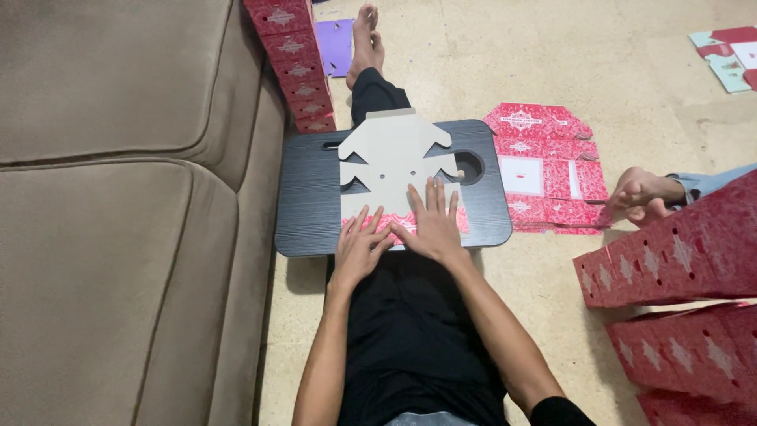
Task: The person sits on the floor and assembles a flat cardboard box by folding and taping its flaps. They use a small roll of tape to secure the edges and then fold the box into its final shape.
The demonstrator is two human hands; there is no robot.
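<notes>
From the head view, a flat die-cut box blank point(394, 170) lies plain side up on the dark lap tray point(307, 201), its near red flap folded over. Both hands lie flat and open on that flap, gripping nothing: left hand point(356, 246) at the near-left corner, right hand point(431, 225) beside it. This looks like creasing the first fold; next calls for firm pressure along the crease, keeping the blank square, with more flat blanks point(544, 170) waiting on the floor.

Dark lap tray point(307, 197) (ridged, across legs) carries flat box blank point(392, 162), grey side up, red flap folded.
</notes>
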